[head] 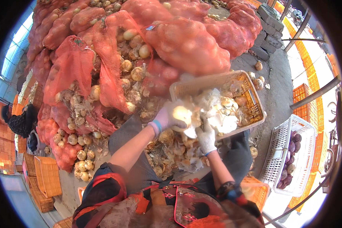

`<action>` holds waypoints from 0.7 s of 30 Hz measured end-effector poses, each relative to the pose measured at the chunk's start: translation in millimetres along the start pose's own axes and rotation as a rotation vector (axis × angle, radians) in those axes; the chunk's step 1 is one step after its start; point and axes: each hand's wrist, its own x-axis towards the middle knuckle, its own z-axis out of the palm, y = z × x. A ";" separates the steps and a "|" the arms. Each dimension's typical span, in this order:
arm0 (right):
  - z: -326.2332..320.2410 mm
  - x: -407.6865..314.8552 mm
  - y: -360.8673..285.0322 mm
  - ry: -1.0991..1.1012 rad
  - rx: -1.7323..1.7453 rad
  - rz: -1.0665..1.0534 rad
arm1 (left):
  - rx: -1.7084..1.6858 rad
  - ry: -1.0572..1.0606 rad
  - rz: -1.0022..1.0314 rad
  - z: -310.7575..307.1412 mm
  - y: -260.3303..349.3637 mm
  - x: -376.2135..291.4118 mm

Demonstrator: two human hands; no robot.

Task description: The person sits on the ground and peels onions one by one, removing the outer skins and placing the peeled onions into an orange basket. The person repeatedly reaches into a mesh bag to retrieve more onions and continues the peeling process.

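My left hand (169, 118), in a pale glove, is closed around a yellow onion (182, 114) above the near left corner of a plastic crate (252, 98). Beside it, my right hand (205, 135), in a white knit glove, has its fingers near pale loose skin; glare and blur hide whether it grips anything. Onion skins (225, 114) and pieces lie inside the crate, which rests by my right leg. Below my hands, between my legs, whole onions and loose peel (185, 154) cover the ground.
Red mesh sacks of onions (188, 45) are piled ahead, one torn open. A white crate of red onions (290, 154) stands at right, grey bricks (266, 37) at upper right. Orange crates (47, 176) stand at lower left. Another person (21, 122) is at far left.
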 end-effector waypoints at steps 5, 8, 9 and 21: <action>-53.2 -67.4 -19.1 -0.289 0.006 0.101 | 0.250 0.177 -0.003 90.9 -17.2 -38.2; -68.3 -88.3 -27.3 -0.385 -0.267 0.053 | 0.292 0.234 -0.011 105.1 -36.6 -45.3; -70.7 -94.1 -30.0 -0.383 -0.275 0.004 | 0.288 0.214 -0.028 104.8 -37.1 -45.3; -36.2 -66.4 -39.8 -0.468 -0.579 -0.001 | 0.190 0.311 -0.067 108.0 -47.5 -59.5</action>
